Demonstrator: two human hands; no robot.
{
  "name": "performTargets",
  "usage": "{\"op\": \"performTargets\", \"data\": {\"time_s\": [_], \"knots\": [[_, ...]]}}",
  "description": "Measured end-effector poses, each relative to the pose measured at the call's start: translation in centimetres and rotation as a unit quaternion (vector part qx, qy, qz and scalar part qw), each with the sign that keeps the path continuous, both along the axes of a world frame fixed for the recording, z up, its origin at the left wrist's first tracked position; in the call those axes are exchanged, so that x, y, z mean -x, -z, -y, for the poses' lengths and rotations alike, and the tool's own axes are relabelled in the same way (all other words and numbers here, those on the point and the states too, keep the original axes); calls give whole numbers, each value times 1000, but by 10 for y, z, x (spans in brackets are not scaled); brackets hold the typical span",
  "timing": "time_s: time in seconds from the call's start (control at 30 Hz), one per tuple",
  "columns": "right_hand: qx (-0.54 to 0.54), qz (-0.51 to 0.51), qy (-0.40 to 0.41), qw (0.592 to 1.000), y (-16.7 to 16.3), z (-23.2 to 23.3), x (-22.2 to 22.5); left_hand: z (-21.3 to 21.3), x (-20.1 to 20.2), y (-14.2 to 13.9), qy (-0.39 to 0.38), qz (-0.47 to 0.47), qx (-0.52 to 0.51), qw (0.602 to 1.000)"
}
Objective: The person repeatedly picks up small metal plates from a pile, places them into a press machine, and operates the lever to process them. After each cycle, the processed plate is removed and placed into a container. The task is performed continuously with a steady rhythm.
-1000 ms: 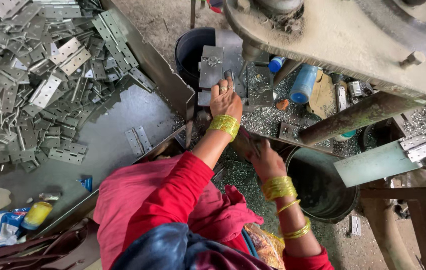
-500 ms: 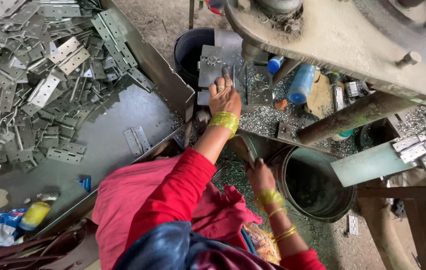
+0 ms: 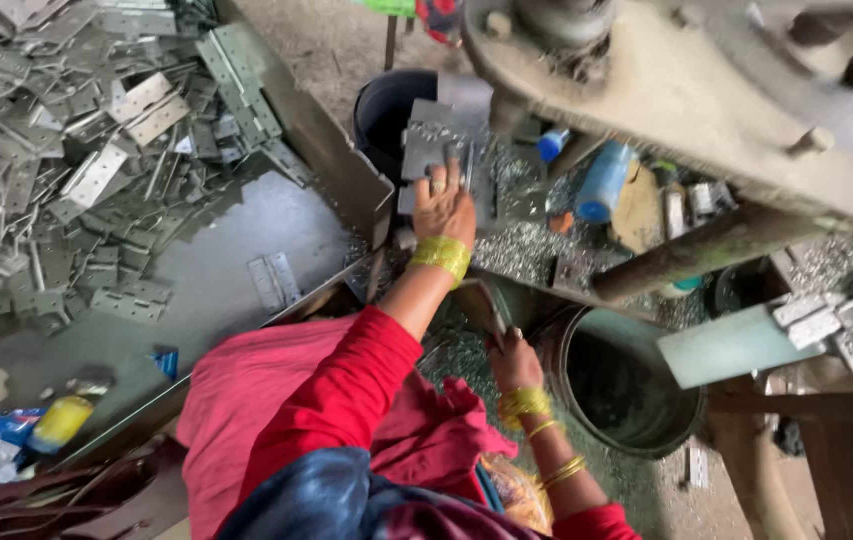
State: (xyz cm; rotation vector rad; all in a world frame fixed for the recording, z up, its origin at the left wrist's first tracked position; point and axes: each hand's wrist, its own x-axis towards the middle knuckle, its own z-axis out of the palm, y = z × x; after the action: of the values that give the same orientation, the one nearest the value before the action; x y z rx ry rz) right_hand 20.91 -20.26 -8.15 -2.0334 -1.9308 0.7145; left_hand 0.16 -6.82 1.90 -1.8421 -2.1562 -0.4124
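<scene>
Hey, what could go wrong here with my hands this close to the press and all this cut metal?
1. The left hand rests bare on a metal plate right under the press; fingers could get caught or cut on the plate's edge.
2. The right hand holds a metal piece over loose metal scraps; sharp bits might nick the skin.
3. The bangles might snag on the metal.

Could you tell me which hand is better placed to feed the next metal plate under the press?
Left hand: it already rests on the metal plate there; the right hand is lower, near the bucket.
</scene>
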Motion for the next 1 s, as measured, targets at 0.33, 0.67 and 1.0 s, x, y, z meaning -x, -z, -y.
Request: {"op": "performTargets", "data": {"time_s": [0.33,0.67,1.0], "knots": [[-1,26,3,1000,4,3,-2,-30,8,10,-11,22,-66,998],[0,49,-29,998,5,-8,-12,-49,9,10,-35,-15,65,997],[-26,94,-4,995,-64,-3,0,-28,10,-2,-7,86,-52,995]]}}
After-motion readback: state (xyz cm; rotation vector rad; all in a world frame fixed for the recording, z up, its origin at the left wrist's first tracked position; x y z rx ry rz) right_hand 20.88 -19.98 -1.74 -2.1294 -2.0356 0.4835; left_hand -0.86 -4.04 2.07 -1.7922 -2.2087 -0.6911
